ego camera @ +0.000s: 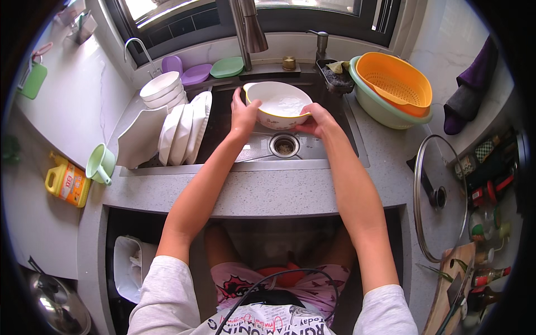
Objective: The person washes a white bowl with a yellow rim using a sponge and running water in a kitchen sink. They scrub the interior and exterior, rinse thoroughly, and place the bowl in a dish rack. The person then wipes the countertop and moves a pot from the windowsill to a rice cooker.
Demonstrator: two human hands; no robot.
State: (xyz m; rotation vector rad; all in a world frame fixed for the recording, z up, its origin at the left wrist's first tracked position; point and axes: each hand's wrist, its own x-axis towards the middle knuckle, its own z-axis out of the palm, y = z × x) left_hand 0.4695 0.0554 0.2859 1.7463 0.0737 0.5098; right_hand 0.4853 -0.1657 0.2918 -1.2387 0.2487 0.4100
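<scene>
A white ceramic bowl with a yellow rim, small handles and a printed pattern outside (279, 100) is held over the dark sink (259, 144), a little beyond its drain (284, 145). Some water shows inside it. My left hand (245, 111) grips its left side, the thumb over the rim. At its right side my right hand (317, 120) grips it by the rim, the fingers partly under the bowl. The pull-down faucet (254, 37) stands behind, with no stream of water visible.
Left of the sink are white plates (182, 134), stacked white bowls (163, 90) and a grey board (140, 138). An orange colander (393, 83) in a green basin (377, 111) stands right. A glass lid (439, 197) leans at the right counter; a detergent jug (69, 182) stands far left.
</scene>
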